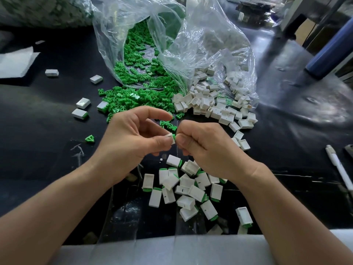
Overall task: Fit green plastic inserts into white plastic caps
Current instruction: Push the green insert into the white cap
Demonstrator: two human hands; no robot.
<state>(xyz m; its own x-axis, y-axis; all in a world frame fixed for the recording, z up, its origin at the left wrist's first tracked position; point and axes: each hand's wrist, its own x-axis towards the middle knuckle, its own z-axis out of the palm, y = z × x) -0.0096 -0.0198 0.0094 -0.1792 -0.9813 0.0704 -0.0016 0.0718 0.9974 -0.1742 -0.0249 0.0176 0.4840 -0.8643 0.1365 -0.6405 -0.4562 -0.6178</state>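
Both hands meet above the black table (47, 115), mid-frame. Left hand (133, 134): thumb and a lower finger pinch a white cap (170, 138); the forefinger arches free above it, touching nothing. Right hand (202, 144): fingers curled tight, thumb and forefinger pinching a green insert (174, 136). The insert touches the cap's edge; how far it sits inside cannot be told, as the fingertips hide most of both parts. Just behind the hands, a green heap (137, 100) of loose inserts spills out of a clear bag (191, 44) lying open on the table. Beside it to the right, touching it, is a cap heap (215, 106) of empty white caps, partly under the bag's plastic. Below the hands, near the table's front edge, lies a finished pile (189, 188) of caps with green showing at one end. A few more such caps lie well apart to the left. One stray insert (89, 139) sits alone left of the left hand. A white pen (338, 167) lies at far right.
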